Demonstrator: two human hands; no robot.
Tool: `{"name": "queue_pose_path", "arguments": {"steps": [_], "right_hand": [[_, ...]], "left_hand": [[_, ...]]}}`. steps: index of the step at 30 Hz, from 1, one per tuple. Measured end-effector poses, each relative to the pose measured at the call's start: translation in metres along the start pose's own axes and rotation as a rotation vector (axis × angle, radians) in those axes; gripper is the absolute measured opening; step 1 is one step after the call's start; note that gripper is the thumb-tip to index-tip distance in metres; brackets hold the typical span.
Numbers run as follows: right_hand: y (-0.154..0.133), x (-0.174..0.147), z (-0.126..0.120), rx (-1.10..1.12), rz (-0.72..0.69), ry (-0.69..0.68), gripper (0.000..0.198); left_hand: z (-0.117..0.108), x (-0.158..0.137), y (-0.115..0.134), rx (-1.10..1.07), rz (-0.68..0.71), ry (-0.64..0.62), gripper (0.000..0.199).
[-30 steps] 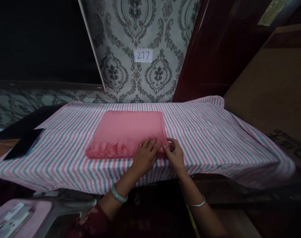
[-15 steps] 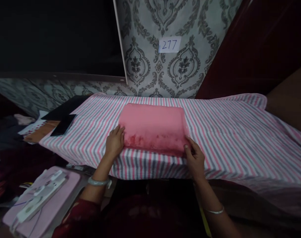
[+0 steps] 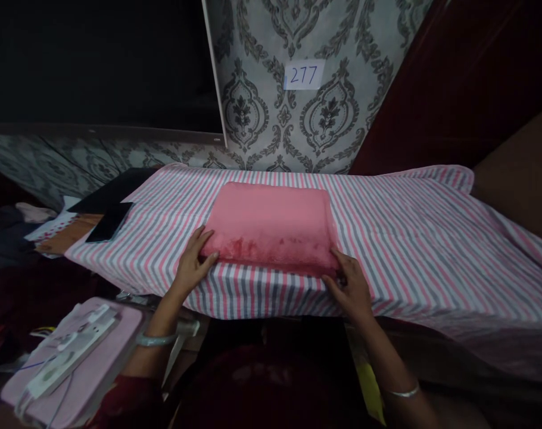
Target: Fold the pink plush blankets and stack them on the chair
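A folded pink plush cloth (image 3: pixel 271 217) lies flat on the striped cloth (image 3: pixel 409 244) that covers the table. Its front part looks darker and ruffled. At its front left corner, my left hand (image 3: pixel 193 262) rests with thumb and fingers spread, fingertips touching the edge. My right hand (image 3: pixel 354 286) cups the front right corner, its thumb at the front edge and its fingers along the side, held apart. What lies under the right fingertips is partly hidden.
Left on the table lie a dark phone-like slab (image 3: pixel 110 222), a brown item (image 3: pixel 69 234) and a black flat object (image 3: pixel 114 189). A power strip (image 3: pixel 69 357) sits on a pink stool (image 3: pixel 123 333) below. Behind are a large screen (image 3: pixel 101 65) and a "277" paper (image 3: pixel 304 74).
My left hand has slid left and its thumb has spread from the fingers. My right thumb has moved down to the front edge. The folded cloth's front left corner reaches further left.
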State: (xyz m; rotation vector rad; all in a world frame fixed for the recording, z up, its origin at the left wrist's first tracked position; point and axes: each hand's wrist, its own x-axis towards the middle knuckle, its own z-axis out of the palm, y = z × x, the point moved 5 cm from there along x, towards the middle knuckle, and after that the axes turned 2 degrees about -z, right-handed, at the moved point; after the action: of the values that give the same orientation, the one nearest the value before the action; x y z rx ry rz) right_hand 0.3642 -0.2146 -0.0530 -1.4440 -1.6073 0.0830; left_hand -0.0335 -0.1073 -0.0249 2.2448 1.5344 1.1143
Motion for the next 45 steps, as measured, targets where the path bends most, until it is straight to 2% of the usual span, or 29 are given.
{"name": "queue_pose_path", "arguments": {"steps": [3,6,8,11,14,18,20,28,30,33,35,38,41,45], "right_hand": [[0.001,0.000,0.000,-0.054,-0.031,0.009,0.053],[-0.001,0.002,0.001,-0.080,-0.050,0.033,0.050],[-0.002,0.003,0.001,-0.084,-0.054,0.046,0.048],[-0.004,0.005,0.000,-0.073,-0.055,0.060,0.044],[-0.008,0.007,0.000,-0.086,-0.064,0.075,0.042],[-0.012,0.009,0.002,-0.136,-0.087,0.097,0.042],[-0.010,0.010,0.003,-0.142,-0.082,0.110,0.039],[0.000,0.011,-0.003,-0.080,-0.049,0.168,0.031],[0.001,0.010,-0.003,-0.047,-0.007,0.164,0.033],[0.006,0.002,-0.007,0.009,0.150,0.237,0.039],[0.007,-0.004,-0.010,0.008,0.216,0.280,0.033],[0.001,-0.009,-0.010,-0.023,0.133,0.226,0.023],[-0.002,-0.012,-0.007,-0.057,0.096,0.186,0.022],[-0.001,-0.011,-0.002,-0.157,0.131,0.168,0.030]], "left_hand": [[-0.005,-0.004,-0.001,-0.019,-0.002,-0.081,0.073],[-0.009,-0.002,-0.007,-0.153,-0.096,-0.129,0.077],[-0.012,0.001,-0.013,-0.330,-0.232,-0.078,0.077],[-0.011,0.005,-0.020,-0.557,-0.451,0.078,0.072],[-0.008,0.011,-0.019,-0.527,-0.538,0.147,0.058],[-0.008,0.020,-0.014,-0.214,-0.521,0.082,0.035],[-0.010,0.023,-0.016,-0.157,-0.521,0.085,0.030],[-0.012,0.019,-0.021,-0.292,-0.555,0.237,0.026],[-0.013,0.015,-0.017,-0.324,-0.514,0.218,0.028],[-0.019,0.006,-0.014,-0.376,-0.460,0.180,0.030],[-0.022,-0.001,-0.015,-0.409,-0.443,0.132,0.028],[-0.022,-0.008,-0.021,-0.425,-0.450,0.051,0.032],[-0.025,-0.010,-0.023,-0.256,-0.453,0.082,0.030],[-0.022,-0.004,-0.013,0.005,-0.306,0.076,0.017]]}}
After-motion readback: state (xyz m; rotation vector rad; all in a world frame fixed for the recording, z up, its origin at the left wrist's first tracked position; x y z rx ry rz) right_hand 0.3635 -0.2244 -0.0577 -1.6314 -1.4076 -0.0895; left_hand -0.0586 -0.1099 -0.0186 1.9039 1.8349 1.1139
